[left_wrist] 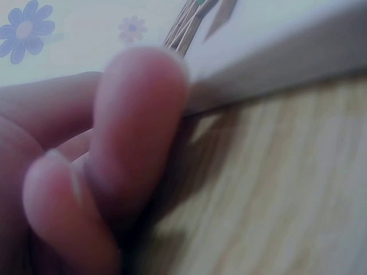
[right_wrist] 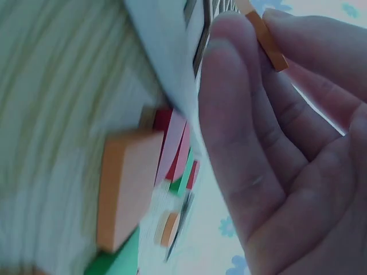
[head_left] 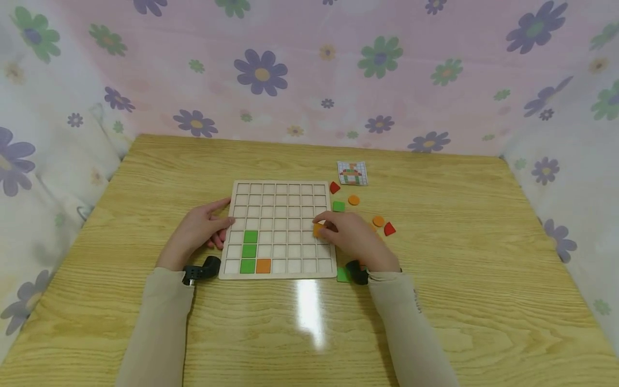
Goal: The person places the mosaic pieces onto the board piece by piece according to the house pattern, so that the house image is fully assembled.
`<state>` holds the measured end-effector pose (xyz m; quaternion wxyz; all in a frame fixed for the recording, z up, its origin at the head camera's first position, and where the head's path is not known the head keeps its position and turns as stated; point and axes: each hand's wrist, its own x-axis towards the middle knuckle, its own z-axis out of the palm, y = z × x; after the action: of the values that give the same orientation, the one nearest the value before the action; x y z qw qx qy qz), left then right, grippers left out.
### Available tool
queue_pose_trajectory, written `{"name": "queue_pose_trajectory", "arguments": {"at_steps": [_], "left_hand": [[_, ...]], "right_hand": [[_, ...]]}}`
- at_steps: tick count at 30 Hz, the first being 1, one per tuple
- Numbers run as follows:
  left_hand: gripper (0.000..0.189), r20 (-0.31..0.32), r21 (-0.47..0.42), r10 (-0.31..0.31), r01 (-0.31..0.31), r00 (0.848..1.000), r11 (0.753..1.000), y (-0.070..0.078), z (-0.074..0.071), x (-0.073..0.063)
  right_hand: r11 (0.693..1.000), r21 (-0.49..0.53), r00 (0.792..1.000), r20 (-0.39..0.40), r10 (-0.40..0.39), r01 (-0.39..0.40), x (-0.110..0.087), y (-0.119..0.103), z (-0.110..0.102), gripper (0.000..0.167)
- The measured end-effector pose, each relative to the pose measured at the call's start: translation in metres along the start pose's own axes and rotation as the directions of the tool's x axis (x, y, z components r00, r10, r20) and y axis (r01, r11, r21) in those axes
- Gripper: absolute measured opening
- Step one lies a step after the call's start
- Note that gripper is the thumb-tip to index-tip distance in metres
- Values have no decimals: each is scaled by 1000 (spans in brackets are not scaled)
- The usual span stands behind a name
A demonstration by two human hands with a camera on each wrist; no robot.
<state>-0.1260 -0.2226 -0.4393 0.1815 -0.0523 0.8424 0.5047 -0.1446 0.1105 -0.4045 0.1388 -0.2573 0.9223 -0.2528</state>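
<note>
A wooden grid board (head_left: 294, 250) lies on the table with three green square tiles (head_left: 249, 251) stacked in one column and an orange square tile (head_left: 263, 266) beside the lowest. My left hand (head_left: 197, 231) is at the board's left edge, index finger and thumb reaching to its rim. In the left wrist view, fingertips (left_wrist: 140, 86) sit close to the board's side wall. Over the board's right columns, my right hand (head_left: 355, 235) pinches an orange square tile (head_left: 318, 230) between thumb and fingers. The right wrist view shows that pinched tile (right_wrist: 269, 43) edge-on.
Right of the board lie red quarter-round pieces (head_left: 389, 229), orange discs (head_left: 354, 200) and green squares (head_left: 339, 206), partly hidden by the right hand. A small printed pattern card (head_left: 352, 173) lies behind them. A flowered cloth (head_left: 309, 97) hangs around the wooden table (head_left: 271, 333).
</note>
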Motion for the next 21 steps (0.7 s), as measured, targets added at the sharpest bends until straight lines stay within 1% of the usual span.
{"name": "queue_pose_trajectory", "arguments": {"at_steps": [2,7,11,15,19,21], "left_hand": [[66,0,8,5,-5,1000,1000,0,0,0],[66,-2,16,13,-13,1000,1000,1,-1,0],[65,1,10,9,-9,1000,1000,1,-1,0],[65,4,4,10,-10,1000,1000,1,-1,-1],[65,4,-1,4,-4,1000,1000,1,-1,0],[65,5,1,5,-5,1000,1000,1,-2,0]], "right_hand": [[1000,6,1000,13,0,0,2,-4,3,25],[999,17,998,41,-47,46,4,-14,9,24],[998,27,996,62,-63,61,3,-19,12,24],[997,-8,993,90,-75,76,2,-24,13,24],[997,-18,988,135,-76,79,1,-27,14,22],[996,-29,986,144,-79,84,2,-28,16,21]]}}
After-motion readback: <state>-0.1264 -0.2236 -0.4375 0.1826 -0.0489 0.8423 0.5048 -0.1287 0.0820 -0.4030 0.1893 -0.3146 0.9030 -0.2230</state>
